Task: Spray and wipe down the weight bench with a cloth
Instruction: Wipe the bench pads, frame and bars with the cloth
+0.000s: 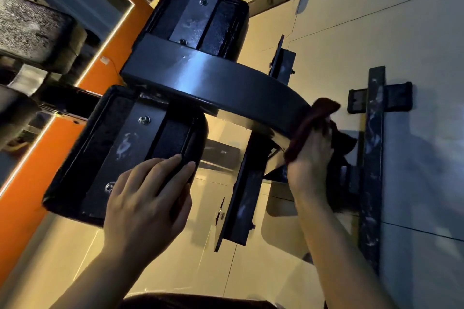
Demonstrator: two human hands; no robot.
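The right hand (310, 158) has its grip clamped on a dark red cloth (307, 128), pressed against the curved black frame (226, 83) of the weight bench; the left hand (148, 198) lies flat, fingers apart, on the near pad's underside (125, 143); no readable writing shows anywhere.

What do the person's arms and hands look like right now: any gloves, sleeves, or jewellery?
Both hands are bare: no gloves, rings, or watch show on the left hand or right hand. Both forearms are uncovered as far as the frame's bottom edge, with no sleeve in view.
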